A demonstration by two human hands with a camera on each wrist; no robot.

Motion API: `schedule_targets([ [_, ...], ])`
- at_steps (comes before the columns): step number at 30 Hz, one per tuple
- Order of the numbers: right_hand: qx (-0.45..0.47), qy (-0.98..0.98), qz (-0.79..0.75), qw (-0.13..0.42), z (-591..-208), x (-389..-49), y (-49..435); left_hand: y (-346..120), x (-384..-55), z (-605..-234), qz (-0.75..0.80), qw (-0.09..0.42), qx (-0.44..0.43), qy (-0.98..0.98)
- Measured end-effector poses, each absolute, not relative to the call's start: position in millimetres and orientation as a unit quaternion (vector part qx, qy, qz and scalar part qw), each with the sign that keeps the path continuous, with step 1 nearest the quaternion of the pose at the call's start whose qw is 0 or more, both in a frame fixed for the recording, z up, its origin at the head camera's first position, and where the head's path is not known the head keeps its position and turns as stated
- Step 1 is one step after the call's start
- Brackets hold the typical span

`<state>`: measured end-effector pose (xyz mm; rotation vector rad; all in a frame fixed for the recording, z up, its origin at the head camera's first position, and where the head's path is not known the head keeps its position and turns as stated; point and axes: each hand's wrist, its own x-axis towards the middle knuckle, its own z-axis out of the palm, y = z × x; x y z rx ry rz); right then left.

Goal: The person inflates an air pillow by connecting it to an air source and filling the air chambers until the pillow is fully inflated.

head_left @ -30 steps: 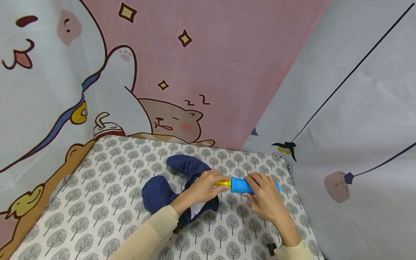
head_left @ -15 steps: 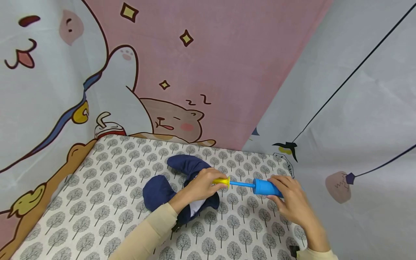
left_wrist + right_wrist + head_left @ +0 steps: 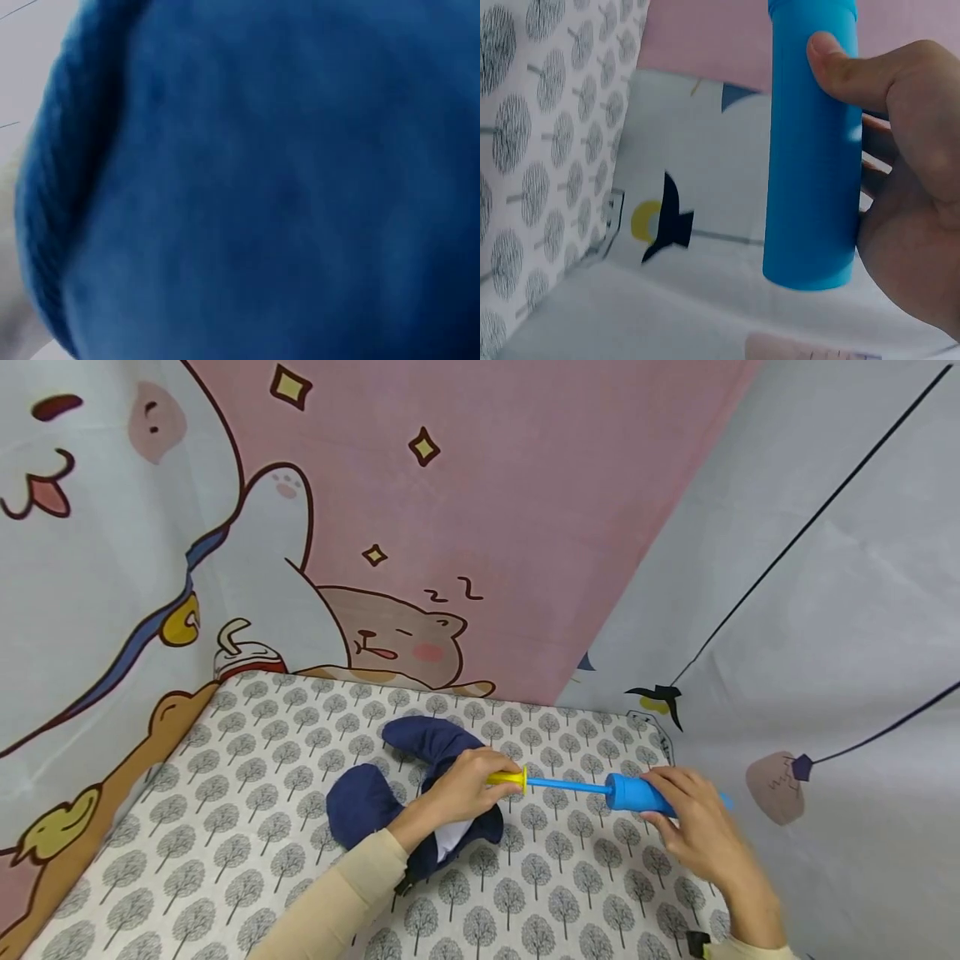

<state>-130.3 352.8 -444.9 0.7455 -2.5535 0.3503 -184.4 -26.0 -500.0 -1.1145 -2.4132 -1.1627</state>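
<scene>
My left hand grips the yellow end of a hand pump, a round flange showing beside the fingertips. From it a thin blue rod runs into the blue barrel, drawn well out. Fingers and thumb of my right hand wrap the barrel, seen close in the right wrist view with the thumb along its side. Under my left forearm lies a navy, curved, stuffed cloth piece, like a neck pillow, with a white patch. Blurred blue fabric fills most of the left wrist view.
The table wears a white cloth printed with grey trees. Behind it hangs a pink and white cartoon backdrop, which continues down the right side. A small black object sits at the right cuff.
My right hand has moved right with the barrel, pulling it away from the yellow end and exposing the rod. My left hand has stayed nearly in place, and the navy cloth piece too.
</scene>
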Motion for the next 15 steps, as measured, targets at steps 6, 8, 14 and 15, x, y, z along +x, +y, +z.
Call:
schedule_targets([
  [6,0.284,-0.927,0.096,0.224,-446,-130,334,-23,-187,-510,-0.402,0.145,-0.404,-0.809],
  [8,0.287,-0.928,0.090,0.222,-447,-130,328,-22,-187,-512,-0.403,0.151,-0.407,-0.806],
  [14,0.298,-0.924,0.086,0.224,-450,-131,312,-19,-182,-505,-0.394,0.121,-0.390,-0.824],
  [15,0.300,-0.923,0.085,0.226,-451,-131,309,-18,-181,-504,-0.390,0.117,-0.387,-0.827],
])
